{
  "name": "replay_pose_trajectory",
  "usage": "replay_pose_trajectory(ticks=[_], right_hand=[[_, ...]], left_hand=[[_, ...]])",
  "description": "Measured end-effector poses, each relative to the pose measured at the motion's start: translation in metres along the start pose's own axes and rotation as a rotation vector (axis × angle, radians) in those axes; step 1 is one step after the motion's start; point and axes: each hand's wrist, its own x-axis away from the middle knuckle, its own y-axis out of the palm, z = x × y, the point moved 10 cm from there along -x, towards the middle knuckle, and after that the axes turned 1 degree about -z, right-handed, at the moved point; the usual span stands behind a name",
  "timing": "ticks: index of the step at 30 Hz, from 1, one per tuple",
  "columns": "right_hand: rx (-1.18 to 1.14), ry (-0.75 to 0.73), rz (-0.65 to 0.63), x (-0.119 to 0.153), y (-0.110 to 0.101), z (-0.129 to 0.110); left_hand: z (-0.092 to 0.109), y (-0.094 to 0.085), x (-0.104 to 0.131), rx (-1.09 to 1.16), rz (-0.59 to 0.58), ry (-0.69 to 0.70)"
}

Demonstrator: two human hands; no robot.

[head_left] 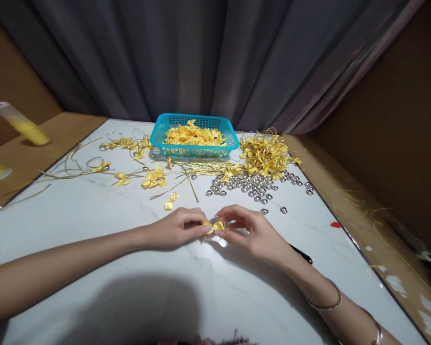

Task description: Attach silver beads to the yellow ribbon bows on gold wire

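Between my two hands is a small yellow ribbon bow [219, 225], held just above the white tabletop. My left hand [181, 227] pinches its left side between thumb and fingers. On its other side, my right hand [249, 230] has thumb and fingertips closed at the bow's right loop and lower middle. A small shiny piece shows at the bow's centre, partly covered by my fingertips. Beyond my left hand lies a loose yellow bow [171, 201]. Many silver metal beads [253, 186] are scattered past my right hand.
A blue plastic basket [194, 152] of yellow bows stands at the back. To its right is a heap of bows with gold cords [266, 153]. Gold cords [204, 167] lie before the basket. A black handle [301, 254] pokes out by my right forearm. Ribbon rolls [28, 129] are at left.
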Motion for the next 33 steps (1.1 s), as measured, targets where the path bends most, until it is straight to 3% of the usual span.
replay_pose_trajectory(ticks=[7, 21, 33], right_hand=[[0.138, -0.206, 0.003, 0.007, 0.006, -0.016], [0.224, -0.34, 0.004, 0.012, 0.007, -0.033], [0.254, -0.366, -0.006, 0.012, 0.008, -0.032]], left_hand=[[0.0, 0.0, 0.0, 0.041, -0.015, -0.022], [0.0, 0.002, 0.0, 0.059, -0.038, 0.002], [0.003, 0.005, 0.0, 0.04, -0.079, 0.052]])
